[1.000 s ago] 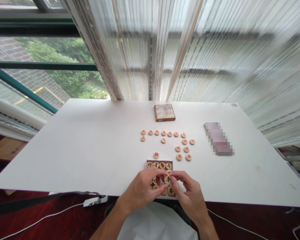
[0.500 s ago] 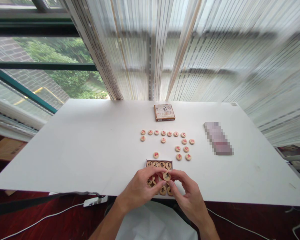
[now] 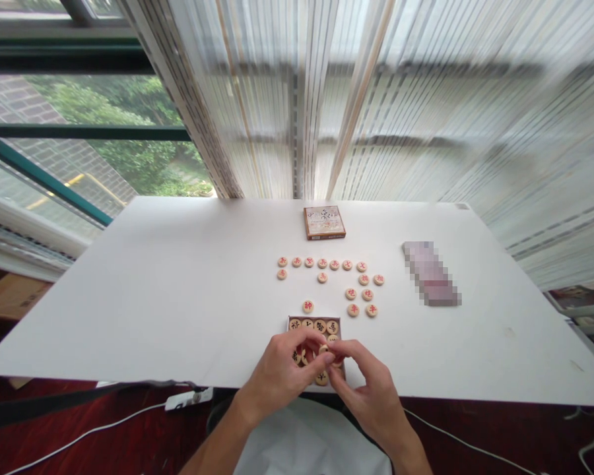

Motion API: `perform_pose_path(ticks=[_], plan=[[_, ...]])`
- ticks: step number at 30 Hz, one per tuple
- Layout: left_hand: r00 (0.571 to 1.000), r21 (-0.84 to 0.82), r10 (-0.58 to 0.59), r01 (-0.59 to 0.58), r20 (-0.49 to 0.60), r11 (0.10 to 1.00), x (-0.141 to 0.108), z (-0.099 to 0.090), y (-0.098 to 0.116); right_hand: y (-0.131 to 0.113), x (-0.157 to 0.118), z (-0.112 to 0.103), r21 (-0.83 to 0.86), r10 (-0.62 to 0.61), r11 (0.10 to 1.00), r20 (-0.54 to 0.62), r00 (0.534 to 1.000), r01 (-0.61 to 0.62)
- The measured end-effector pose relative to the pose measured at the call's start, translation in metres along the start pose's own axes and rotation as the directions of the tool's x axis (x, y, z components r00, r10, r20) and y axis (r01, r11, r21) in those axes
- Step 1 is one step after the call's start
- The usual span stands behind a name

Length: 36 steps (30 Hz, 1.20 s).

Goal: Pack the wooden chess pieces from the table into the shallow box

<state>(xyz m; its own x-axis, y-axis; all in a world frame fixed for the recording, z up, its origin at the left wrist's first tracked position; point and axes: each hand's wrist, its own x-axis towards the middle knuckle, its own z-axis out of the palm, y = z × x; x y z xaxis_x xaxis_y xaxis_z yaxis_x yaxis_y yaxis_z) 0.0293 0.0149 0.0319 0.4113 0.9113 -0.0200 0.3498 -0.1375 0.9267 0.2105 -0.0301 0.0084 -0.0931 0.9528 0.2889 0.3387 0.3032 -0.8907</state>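
Grasping a pale round wood-look disc betw. index & thumb, the fingers of the bare L hand held it just above a shallow, dark-rimmed rectangular box. The disc was tilted, so its mark couldn't be read. The bare R hand was bent in from the other side, fingertips right up at the disc; couldn't tell if they gripped it too or only touched, b/c the hands crowded together there.

The shallow box sat open at the near edge of a smooth white rectangular desk, partly covered by both hands. Inside it, pale round discs w/ black characters lay face up, 4 in the far row; total no. unclear, as the hands hid the rest.

Beyond the box, 16 pale round discs w/ red characters lay on the desk: 7 in a far row, 4 spread out just nearer, 2 pairs toward the R, & 1 alone just past the box's far rim. Farther back, approx. in line w/ the box, was a flat square brown-edged case w/ a printed top. Well to the R lay a pinkish-grey oblong item, pixelated, so no details. Below the desk's near edge, L side: a white plastic power strip.
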Motion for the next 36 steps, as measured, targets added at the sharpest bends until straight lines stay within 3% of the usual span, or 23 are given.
perform_pose_path(ticks=[15, 28, 36], plan=[[0.999, 0.004, 0.041, -0.041, -0.022, 0.999, -0.0020, -0.0019, 0.0030, -0.0009, -0.0002, -0.0017, -0.021, 0.053, 0.998, -0.003, 0.999, -0.053], [0.997, 0.021, 0.071, -0.072, 0.024, 0.997, -0.0041, -0.0017, 0.0007, -0.0005, -0.0005, -0.0044, 0.077, 0.168, 0.983, 0.001, 0.986, -0.167], [0.988, 0.044, 0.146, -0.149, 0.054, 0.988, -0.0056, 0.0001, -0.0012, 0.0038, -0.0003, -0.0042, 0.083, 0.226, 0.971, -0.029, 0.974, -0.223]])
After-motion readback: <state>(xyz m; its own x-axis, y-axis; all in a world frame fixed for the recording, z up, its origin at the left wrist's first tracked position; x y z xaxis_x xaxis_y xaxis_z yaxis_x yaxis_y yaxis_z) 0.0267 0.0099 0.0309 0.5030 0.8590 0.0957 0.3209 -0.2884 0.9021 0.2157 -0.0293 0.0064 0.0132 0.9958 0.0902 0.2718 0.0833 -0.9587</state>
